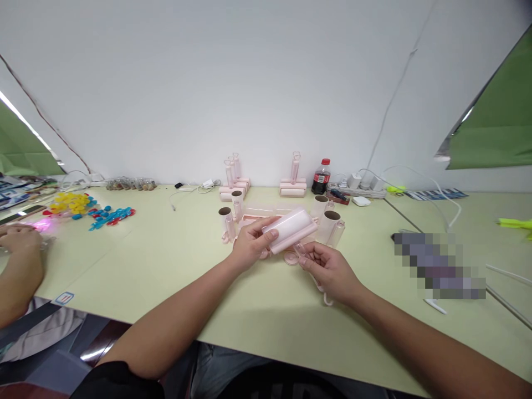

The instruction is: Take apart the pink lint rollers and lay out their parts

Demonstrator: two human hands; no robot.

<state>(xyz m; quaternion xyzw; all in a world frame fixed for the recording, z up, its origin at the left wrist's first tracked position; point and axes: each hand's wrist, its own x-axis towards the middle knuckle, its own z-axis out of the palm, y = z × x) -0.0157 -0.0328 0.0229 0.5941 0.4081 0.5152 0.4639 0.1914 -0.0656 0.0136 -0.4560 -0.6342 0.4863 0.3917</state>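
Observation:
In the head view, my left hand (254, 242) grips one end of a lint roller (290, 228) with a white roll and a pale pink cover, held tilted above the table. My right hand (334, 271) is closed around its clear pink handle (300, 250), whose hooked end shows below the fingers. The handle's top meets the underside of the roller; whether it is joined there I cannot tell. Close behind my hands stand upright sticky-paper rolls (330, 228) with brown cardboard cores, beside small pink handle parts (230, 228). A round pink piece (291, 258) lies just under the roller.
Pink lint rollers (292, 188) stand along the wall, near a cola bottle (321, 178) and a power strip (366, 193). A blurred-out object (438, 267) lies at right. At left are colourful plastic pieces (72, 203) and another person's hand (19, 238).

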